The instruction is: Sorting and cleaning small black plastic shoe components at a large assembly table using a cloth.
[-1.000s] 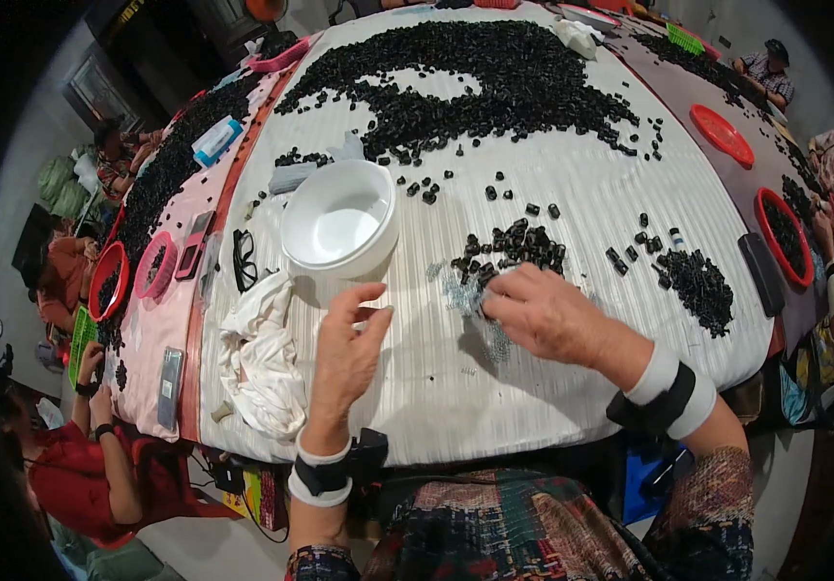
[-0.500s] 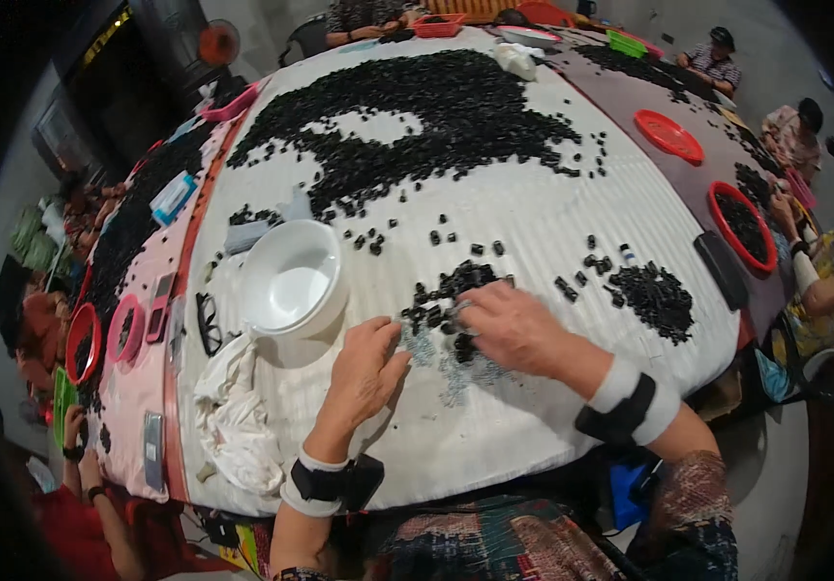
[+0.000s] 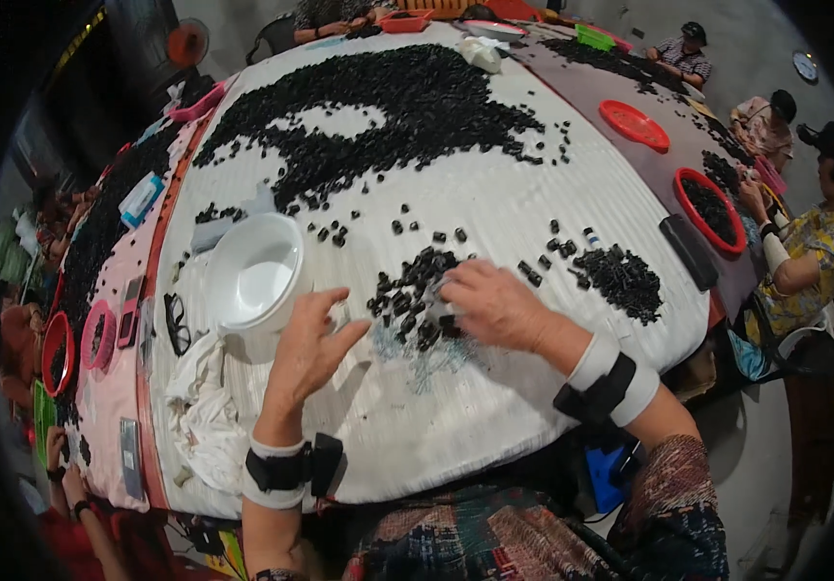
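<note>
My right hand (image 3: 496, 308) reaches over a small pile of short black cylindrical pieces (image 3: 405, 295) on the white ribbed cloth. Its fingers are bent and pressed together, and slightly blurred. Something greyish shows at the fingertips, but I cannot make out what it is. My left hand (image 3: 308, 341) is raised to the left of this pile, thumb and fingers apart, with nothing in it. Thin pale-blue bits (image 3: 433, 364) are scattered just in front of the pile. Beside my left hand stands a white plastic bowl (image 3: 262, 261) with nothing in it.
A heap of thin black pieces (image 3: 622, 283) lies to the right, near a black case (image 3: 688, 252). Glasses (image 3: 177, 324) and a crumpled white cloth (image 3: 206, 426) lie left. A large black mass of pieces (image 3: 417, 92) covers the far table. Other people sit around it.
My left hand has lifted off the cloth, moved slightly left and spread its fingers. The black pieces between my hands lie more spread out. The whole view has turned a little to the right.
</note>
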`<move>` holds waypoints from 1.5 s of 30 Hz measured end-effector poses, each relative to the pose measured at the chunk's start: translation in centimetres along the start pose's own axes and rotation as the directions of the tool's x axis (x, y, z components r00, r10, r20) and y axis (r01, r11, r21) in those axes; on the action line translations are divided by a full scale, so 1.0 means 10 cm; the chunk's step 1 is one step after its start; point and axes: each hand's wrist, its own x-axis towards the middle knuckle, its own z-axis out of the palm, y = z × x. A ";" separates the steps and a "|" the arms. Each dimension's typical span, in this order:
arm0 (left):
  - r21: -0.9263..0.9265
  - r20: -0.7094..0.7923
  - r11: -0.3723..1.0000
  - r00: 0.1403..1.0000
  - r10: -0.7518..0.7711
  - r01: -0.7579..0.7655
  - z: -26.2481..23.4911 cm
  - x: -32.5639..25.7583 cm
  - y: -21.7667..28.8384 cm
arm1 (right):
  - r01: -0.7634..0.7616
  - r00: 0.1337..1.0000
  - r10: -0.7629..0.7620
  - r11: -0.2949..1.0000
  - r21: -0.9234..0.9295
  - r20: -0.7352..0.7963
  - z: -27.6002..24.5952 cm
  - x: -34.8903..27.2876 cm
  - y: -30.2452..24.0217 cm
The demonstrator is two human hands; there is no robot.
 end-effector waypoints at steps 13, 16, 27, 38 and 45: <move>-0.980 0.165 0.069 0.961 -0.223 0.185 -0.35 0.21 0.42 | -0.004 0.999 0.012 0.975 0.224 -0.031 -0.24 0.09 -0.30; -0.969 0.245 -0.032 0.947 -0.207 0.244 -0.23 0.18 0.37 | 0.067 0.997 -0.074 0.970 0.232 0.021 -0.07 0.13 -0.45; -0.923 0.369 -0.236 0.871 -0.323 0.303 0.10 -0.03 -0.16 | -0.024 0.997 0.037 0.981 0.190 -0.064 -0.13 0.02 -0.10; -0.938 0.336 -0.206 0.882 -0.331 0.279 0.08 -0.11 -0.15 | 0.039 0.999 -0.028 0.967 0.251 -0.047 -0.08 0.36 -0.54; -0.947 0.320 -0.111 0.874 -0.365 0.301 0.13 -0.13 -0.14 | -0.052 0.998 0.051 0.998 0.037 0.028 0.14 0.40 -0.54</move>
